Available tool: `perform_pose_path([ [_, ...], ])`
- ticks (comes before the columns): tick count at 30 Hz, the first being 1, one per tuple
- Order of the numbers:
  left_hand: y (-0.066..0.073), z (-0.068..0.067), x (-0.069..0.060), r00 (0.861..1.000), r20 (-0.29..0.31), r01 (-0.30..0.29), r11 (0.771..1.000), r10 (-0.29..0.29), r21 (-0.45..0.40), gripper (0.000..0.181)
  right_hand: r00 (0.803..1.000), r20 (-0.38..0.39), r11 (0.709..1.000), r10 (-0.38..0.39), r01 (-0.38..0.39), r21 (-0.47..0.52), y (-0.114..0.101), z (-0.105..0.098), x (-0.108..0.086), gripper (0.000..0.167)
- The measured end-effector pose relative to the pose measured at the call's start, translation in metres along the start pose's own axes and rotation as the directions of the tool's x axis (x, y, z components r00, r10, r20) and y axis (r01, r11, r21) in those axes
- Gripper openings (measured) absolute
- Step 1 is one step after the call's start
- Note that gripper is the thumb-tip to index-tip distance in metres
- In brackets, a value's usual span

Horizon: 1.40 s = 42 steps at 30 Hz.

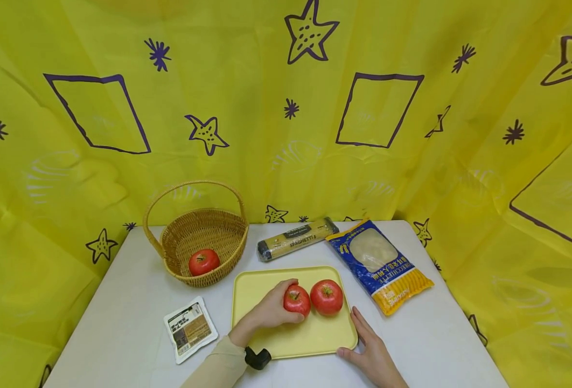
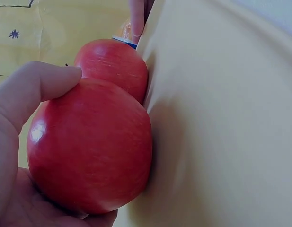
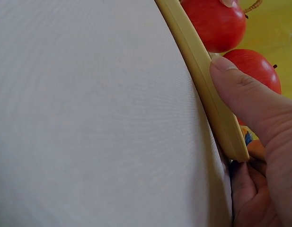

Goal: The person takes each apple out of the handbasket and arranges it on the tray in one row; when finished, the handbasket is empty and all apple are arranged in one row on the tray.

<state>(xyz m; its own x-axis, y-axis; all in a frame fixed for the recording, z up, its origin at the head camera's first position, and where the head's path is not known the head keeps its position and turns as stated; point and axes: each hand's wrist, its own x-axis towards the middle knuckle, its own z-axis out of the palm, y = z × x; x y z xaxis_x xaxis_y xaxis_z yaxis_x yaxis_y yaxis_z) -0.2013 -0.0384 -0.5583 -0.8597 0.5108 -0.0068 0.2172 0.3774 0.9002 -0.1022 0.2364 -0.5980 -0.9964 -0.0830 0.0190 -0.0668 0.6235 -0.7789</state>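
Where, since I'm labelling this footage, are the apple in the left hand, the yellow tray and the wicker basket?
Held apple [image 2: 91,147], left wrist view: middle of the side facing the camera.
Yellow tray [image 1: 310,337], head view: bare floor towards its near edge.
Wicker basket [image 1: 206,229], head view: inner back wall.

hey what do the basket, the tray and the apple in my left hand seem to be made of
The basket is probably wicker or rattan, perhaps with a slight sheen; woven strands show. The tray is likely smooth, satin plastic, given its even colour and rounded rim. The apple in your left hand looks glossy, with a bright highlight; real fruit or coated imitation, I can't tell.
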Motion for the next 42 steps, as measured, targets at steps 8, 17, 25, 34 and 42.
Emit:
perform_pose_path([
  [8, 0.001, 0.002, 0.000, 1.000, -0.004, 0.022, 1.000, -0.022, 0.021, 0.091, 1.000, -0.005, 1.000, -0.017, 0.017, -0.008, -0.002, 0.000, 0.000, 0.096],
  [17, 0.002, 0.005, -0.001, 1.000, -0.007, 0.004, 0.999, -0.004, 0.036, 0.091, 0.998, -0.040, 0.998, -0.054, 0.054, -0.011, -0.002, 0.001, -0.001, 0.094],
  [25, 0.000, 0.006, -0.002, 1.000, -0.011, -0.004, 0.999, 0.004, 0.046, 0.091, 0.999, -0.015, 1.000, -0.028, 0.028, 0.000, -0.001, 0.001, 0.000, 0.095],
  [34, 0.012, -0.013, -0.011, 0.998, -0.067, 0.003, 0.999, -0.001, 0.034, 0.099, 1.000, 0.015, 1.000, 0.014, -0.014, -0.006, -0.001, 0.001, 0.000, 0.098],
  [42, 0.035, -0.060, -0.030, 0.952, -0.272, -0.148, 0.989, 0.140, -0.011, 0.092, 1.000, 0.012, 1.000, 0.007, -0.007, -0.009, -0.003, -0.001, 0.001, 0.097],
])
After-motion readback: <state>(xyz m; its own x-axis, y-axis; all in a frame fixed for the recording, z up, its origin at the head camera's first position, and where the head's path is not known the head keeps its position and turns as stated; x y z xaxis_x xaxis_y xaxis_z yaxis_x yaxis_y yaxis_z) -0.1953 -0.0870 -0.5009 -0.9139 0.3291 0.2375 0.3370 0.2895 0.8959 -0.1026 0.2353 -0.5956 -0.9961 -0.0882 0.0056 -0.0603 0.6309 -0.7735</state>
